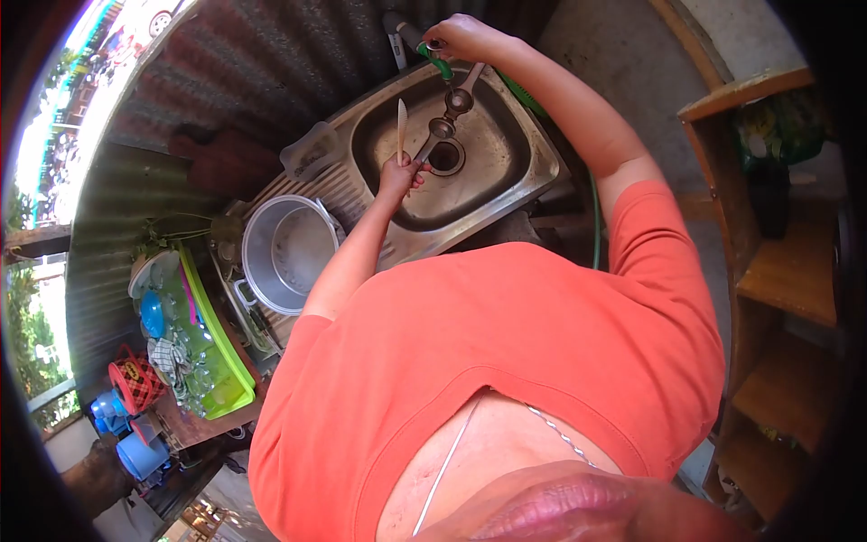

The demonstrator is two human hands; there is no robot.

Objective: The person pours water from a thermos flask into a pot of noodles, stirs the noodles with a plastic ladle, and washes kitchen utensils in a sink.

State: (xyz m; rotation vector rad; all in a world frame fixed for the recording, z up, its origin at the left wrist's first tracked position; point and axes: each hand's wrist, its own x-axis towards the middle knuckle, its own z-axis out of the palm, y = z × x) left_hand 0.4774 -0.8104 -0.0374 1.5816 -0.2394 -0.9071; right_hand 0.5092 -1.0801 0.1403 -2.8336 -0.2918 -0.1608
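Note:
My left hand [397, 177] is closed around one handle of a metal citrus squeezer [442, 128]. The squeezer is spread out, its two round cups over the sink [490, 163] near the drain. A knife [402, 122] is in the same hand, its pale blade pointing up and away. At the back of the sink my right hand [462, 38] has its fingers closed on the top of the tap [435, 45]. Below them a green spout [442, 69] hangs over the squeezer's far end. Whether water is running, I cannot make out.
On the ribbed drainboard to the left stands a large aluminium pot [291, 253], with a clear plastic container [312, 152] behind it. Further left, a green dish tray [217, 348] holds glasses and a cloth. Wooden shelves [786, 271] rise at the right; corrugated metal [262, 72] walls the back.

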